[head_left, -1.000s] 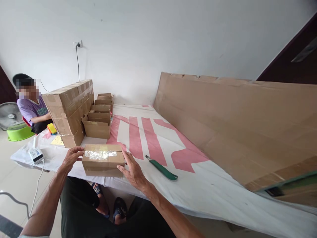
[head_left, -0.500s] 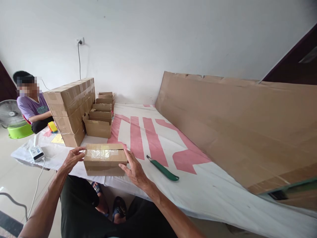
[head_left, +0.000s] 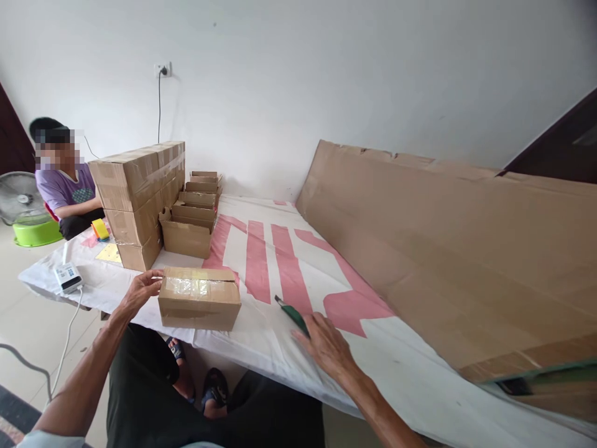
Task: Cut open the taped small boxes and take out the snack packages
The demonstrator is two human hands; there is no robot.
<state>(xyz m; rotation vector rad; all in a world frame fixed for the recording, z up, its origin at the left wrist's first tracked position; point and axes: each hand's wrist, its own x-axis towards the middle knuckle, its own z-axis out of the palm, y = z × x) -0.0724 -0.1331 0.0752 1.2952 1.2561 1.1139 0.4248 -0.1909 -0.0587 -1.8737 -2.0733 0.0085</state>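
At table (head_left: 420,379) edge, your left hand (head_left: 142,287) is resting open against the taped box (head_left: 199,298); right hand (head_left: 326,343), fingers spread, is covering green knife (head_left: 290,313); stacked boxes (head_left: 140,199) sitting behind.

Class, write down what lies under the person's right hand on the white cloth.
A green-handled knife: its tip and some of the green handle stick out past the right hand. The rest of the handle is covered by the hand.

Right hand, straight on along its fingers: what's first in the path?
The green-handled cutter: the right hand is open right at its handle, fingertips seemingly on it. Past that, the line runs roughly toward the taped cardboard box, though depth is unclear.
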